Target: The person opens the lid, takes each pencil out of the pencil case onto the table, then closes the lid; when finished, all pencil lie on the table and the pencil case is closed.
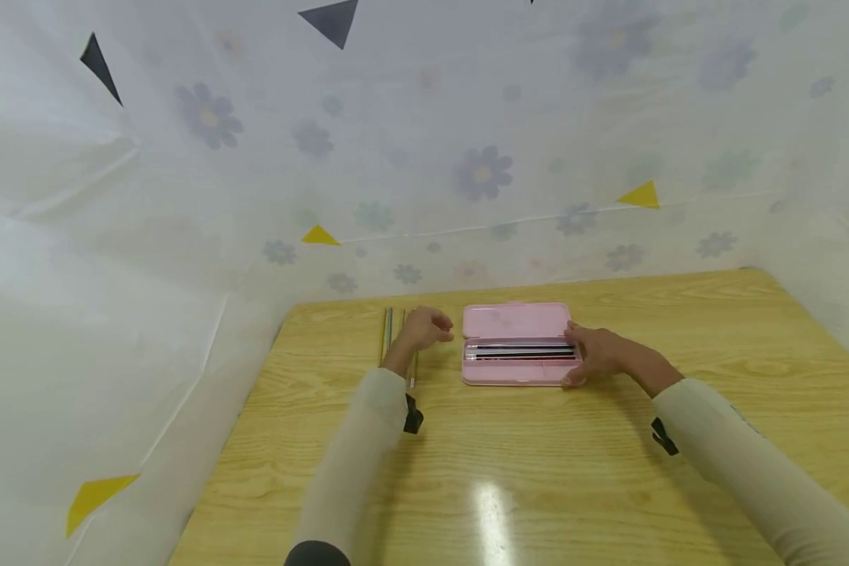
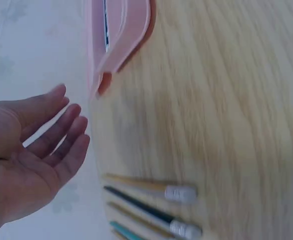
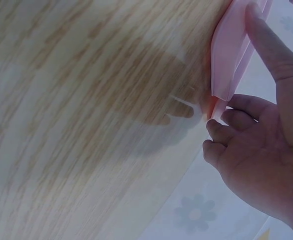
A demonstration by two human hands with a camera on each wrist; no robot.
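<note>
Pink pencil case (image 1: 516, 344) lies open mid-table on the wooden table (image 1: 538, 472), dark pencils inside. Right hand (image 1: 597, 354) is at its right end, thumb on the edge and fingers curled against the side. Left hand (image 1: 428, 326) hovers relaxed and empty, fingers loosely extended, over loose pencils (image 2: 156, 200) left of the case.

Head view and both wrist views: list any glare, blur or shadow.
Head view: a bright glare patch on the table, edges bowed by the wide lens. Left wrist view: pencils and wood grain smeared by blur. Right wrist view: soft focus, a hand shadow on the wood beside the pink case.
</note>
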